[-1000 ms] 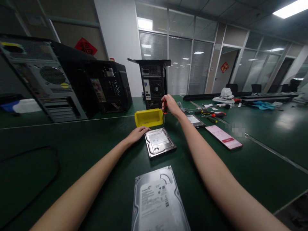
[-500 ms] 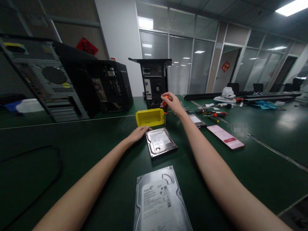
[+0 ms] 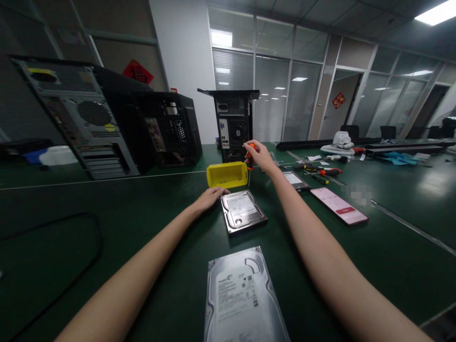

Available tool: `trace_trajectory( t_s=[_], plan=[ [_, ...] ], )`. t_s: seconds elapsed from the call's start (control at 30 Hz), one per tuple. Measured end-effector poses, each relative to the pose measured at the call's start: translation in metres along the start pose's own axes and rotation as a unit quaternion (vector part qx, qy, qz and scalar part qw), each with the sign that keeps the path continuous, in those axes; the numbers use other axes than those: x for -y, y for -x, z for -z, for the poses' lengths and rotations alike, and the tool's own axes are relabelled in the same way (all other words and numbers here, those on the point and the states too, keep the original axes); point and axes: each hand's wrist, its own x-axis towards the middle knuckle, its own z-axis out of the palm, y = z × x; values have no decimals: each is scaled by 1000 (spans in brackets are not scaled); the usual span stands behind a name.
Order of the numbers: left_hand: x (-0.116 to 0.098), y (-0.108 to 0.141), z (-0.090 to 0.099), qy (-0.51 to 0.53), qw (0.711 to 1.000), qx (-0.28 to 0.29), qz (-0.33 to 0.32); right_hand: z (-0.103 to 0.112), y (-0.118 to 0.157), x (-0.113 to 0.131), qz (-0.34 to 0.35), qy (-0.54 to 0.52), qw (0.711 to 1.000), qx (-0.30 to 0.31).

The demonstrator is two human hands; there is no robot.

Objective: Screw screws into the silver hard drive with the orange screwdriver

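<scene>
A silver hard drive lies label up on the green table. My left hand holds its far left corner, with the fingertips partly hidden at the edge. Wrapped round the orange-red handle of a screwdriver is my right hand. The screwdriver stands nearly upright, and its shaft comes down at the drive's far right corner. Whether the tip sits in a screw is too small to tell. Just behind the drive is a yellow plastic tray. A second, larger-looking hard drive lies closer to me.
Computer cases stand at the back left, and another case behind the yellow tray. On the right lie a phone, a third drive, pliers and several small tools. A black cable curves across the left.
The whole view has shifted slightly, so everything appears a little further right. Both hands keep their places at the drive, and the screwdriver is still upright.
</scene>
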Motion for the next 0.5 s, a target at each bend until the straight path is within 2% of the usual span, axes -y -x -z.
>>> trace_trajectory(
  t_s=[0.27,0.5],
  plan=[
    [4,-1,1,-9,1000,1,-3,-1,-2,-1,0,13,1000,3],
    [-13,9,4,-120,992,-18,-21,-4,-3,2,-3,13,1000,3]
  ],
)
